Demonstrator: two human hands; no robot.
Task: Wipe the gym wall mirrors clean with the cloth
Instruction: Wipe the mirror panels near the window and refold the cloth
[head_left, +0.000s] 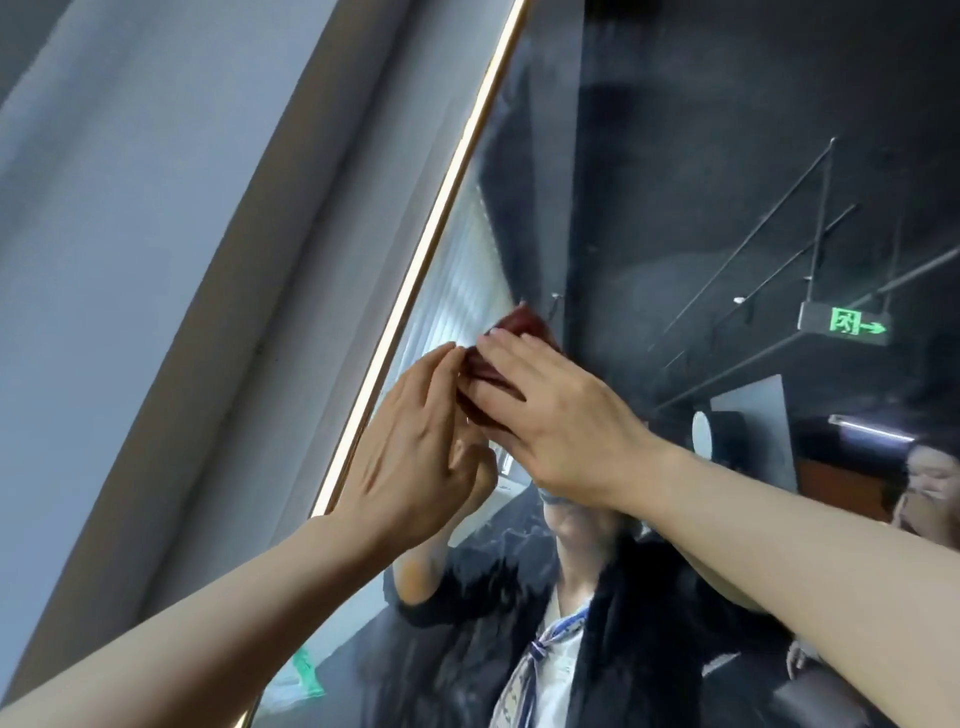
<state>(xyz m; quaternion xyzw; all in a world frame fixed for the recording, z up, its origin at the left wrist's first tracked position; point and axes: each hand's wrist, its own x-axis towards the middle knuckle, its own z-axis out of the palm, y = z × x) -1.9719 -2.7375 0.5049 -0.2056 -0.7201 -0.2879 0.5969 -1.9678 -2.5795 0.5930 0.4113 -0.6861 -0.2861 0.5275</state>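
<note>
Two bare forearms reach up from the near edge toward the mirror (675, 208). The left hand (410, 452) comes in from the lower left, its fingers long and fairly straight, the fingertips (452, 353) touching the left edge of a dark red cloth (524, 325). The right hand (561, 421) comes in from the lower right and lies flat over the cloth, fingers straight, pressing it against the glass. Only the cloth's top and left side show past the fingers. The cloth sits on the mirror just right of the thin gold frame (431, 228), which runs slanted from the bottom left to the top. Left of the frame is a pale grey wall (130, 234). In the glass, below the hands, a reflected person wears a dark top and a patterned scarf. Farther right, the reflection shows a dark ceiling with thin rails and a green exit sign (852, 323).
</note>
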